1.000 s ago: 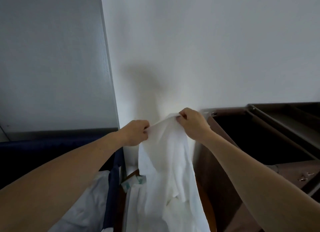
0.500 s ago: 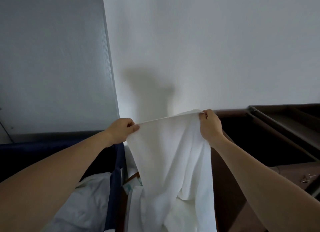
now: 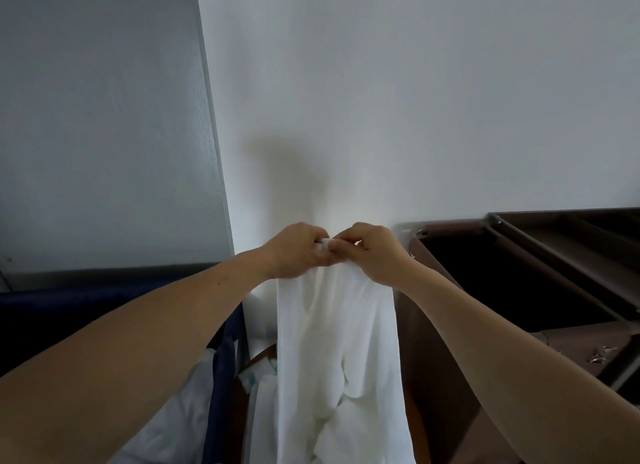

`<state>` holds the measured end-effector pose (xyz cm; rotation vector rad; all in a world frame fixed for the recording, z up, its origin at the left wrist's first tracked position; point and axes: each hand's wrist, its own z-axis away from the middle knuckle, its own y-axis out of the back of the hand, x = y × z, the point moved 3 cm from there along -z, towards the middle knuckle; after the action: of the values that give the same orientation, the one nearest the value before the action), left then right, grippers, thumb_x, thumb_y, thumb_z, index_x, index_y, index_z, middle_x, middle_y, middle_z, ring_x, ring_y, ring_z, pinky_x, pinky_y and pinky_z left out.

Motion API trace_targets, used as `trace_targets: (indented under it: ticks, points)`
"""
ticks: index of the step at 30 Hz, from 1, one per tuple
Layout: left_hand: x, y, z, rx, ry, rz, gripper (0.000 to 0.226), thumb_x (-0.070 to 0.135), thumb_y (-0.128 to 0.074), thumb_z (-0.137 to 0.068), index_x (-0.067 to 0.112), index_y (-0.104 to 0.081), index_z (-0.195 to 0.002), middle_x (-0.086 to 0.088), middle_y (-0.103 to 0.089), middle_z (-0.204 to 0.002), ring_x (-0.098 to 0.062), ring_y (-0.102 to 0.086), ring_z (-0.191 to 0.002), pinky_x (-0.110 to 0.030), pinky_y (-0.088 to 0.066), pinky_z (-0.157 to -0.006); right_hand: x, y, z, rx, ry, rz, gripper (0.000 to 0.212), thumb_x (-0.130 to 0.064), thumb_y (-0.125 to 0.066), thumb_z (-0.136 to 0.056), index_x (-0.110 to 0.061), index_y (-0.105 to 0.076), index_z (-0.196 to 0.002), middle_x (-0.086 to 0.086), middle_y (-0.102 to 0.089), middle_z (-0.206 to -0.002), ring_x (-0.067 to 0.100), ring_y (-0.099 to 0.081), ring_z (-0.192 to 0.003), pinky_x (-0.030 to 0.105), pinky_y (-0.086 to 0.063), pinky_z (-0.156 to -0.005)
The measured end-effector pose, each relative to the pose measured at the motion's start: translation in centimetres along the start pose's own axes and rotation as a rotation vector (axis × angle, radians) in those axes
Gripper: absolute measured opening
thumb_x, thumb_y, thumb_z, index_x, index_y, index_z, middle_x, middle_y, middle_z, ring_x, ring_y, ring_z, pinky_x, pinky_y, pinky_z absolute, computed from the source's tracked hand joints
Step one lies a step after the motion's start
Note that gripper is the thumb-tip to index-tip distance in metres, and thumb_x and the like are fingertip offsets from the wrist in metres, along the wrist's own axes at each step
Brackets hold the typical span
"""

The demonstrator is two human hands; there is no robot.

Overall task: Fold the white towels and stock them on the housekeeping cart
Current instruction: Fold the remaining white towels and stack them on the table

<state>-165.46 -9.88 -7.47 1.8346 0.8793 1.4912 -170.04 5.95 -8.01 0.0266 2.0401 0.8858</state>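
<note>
A white towel [image 3: 339, 352] hangs lengthwise in front of me, doubled over, its lower part running out of the bottom of the view. My left hand [image 3: 298, 252] and my right hand [image 3: 374, 252] meet at its top edge, fingers touching, each pinching a top corner. The brown housekeeping cart [image 3: 519, 276] stands to the right, with a dark open bin and shelves behind it.
A white wall is close ahead, with a grey panel [image 3: 104, 117] on the left. A dark blue linen bag [image 3: 221, 377] with pale laundry [image 3: 180, 422] inside hangs at the lower left. Small metal bits [image 3: 601, 354] lie on the cart's ledge.
Half a second ago my hands held the towel's top edge spread wide. They have come together at the middle, bringing the two corners together, and the towel now hangs narrower.
</note>
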Motion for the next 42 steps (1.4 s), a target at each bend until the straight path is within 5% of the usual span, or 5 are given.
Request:
trace_targets:
  ticks: [15,24,33,39,42]
  points:
    - [-1.3,10.8,-0.4,0.829,0.177,0.118,0.046,0.038,-0.066,-0.092,0.018,-0.04,-0.06,0.002,-0.043,-0.059,-0.024,-0.047,-0.064,-0.031,-0.033,-0.058,10.1,-2.2,7.0,-0.021,-0.529,-0.174,0.039,-0.041,-0.082,-0.08,-0.004,-0.072,-0.092,0.022,-0.071,-0.094,0.032,-0.07,-0.082,0.042,-0.054,-0.075]
    - [1.4,1.7,0.5,-0.194,-0.031,-0.132,0.075,0.045,-0.079,-0.078,0.042,-0.041,-0.143,0.02,-0.063,-0.096,0.011,-0.058,-0.083,-0.006,-0.038,-0.069,-1.5,2.0,0.5,-0.15,-0.006,0.244,0.015,-0.029,-0.076,-0.086,-0.017,-0.072,-0.094,-0.004,-0.069,-0.082,0.01,-0.061,-0.071,0.023,-0.046,-0.066]
    - [2.5,5.8,-0.2,0.164,0.026,0.059,0.039,0.029,-0.067,-0.093,0.015,-0.05,-0.061,0.004,-0.044,-0.056,-0.003,-0.038,-0.042,-0.014,-0.029,-0.041,2.3,2.0,0.9,0.059,-0.229,0.319,0.005,-0.012,-0.063,-0.087,-0.016,-0.063,-0.084,0.002,-0.063,-0.079,0.028,-0.063,-0.083,0.032,-0.046,-0.069]
    - [1.4,12.3,-0.2,0.689,0.192,0.113,0.041,0.031,-0.063,-0.093,0.013,-0.044,-0.061,-0.003,-0.04,-0.058,-0.023,-0.041,-0.058,-0.028,-0.03,-0.048,8.4,2.7,4.4,0.098,-0.572,0.199,0.022,-0.006,-0.047,-0.092,-0.001,-0.066,-0.082,0.013,-0.061,-0.079,0.032,-0.061,-0.08,0.035,-0.044,-0.067]
    - [1.2,9.9,-0.2,0.33,0.202,-0.08,0.024,0.036,-0.071,-0.087,0.013,-0.063,-0.089,-0.002,-0.058,-0.085,-0.023,-0.054,-0.083,-0.026,-0.04,-0.063,5.7,5.0,3.2,0.288,-0.477,0.051,0.029,0.002,-0.049,-0.084,-0.012,-0.057,-0.059,-0.003,-0.053,-0.053,0.016,-0.052,-0.055,0.023,-0.036,-0.052]
